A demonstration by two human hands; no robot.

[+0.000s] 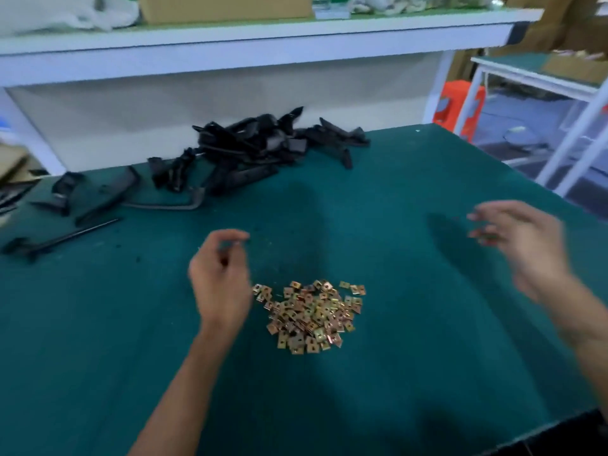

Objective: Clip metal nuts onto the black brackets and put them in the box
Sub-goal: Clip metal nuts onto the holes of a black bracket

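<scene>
A heap of several small brass-coloured metal nuts (311, 315) lies on the green table mat (411, 340) in front of me. A pile of black brackets (260, 146) sits at the back against the wall, and more brackets (98, 195) are strewn to the left. My left hand (220, 278) hovers just left of the nuts with its fingers curled; thumb and forefinger pinch a small blurred piece that looks like a nut (235, 243). To the right of the heap my right hand (526, 251) floats above the mat, fingers spread and loose, holding nothing.
A white shelf (263, 37) runs above the table's back and carries a cardboard box (223, 8) and pale bags. Part of a cardboard flap (11, 166) shows at the far left. Beyond the table's right edge stand a white-framed bench (539, 77) and an orange stool (457, 103).
</scene>
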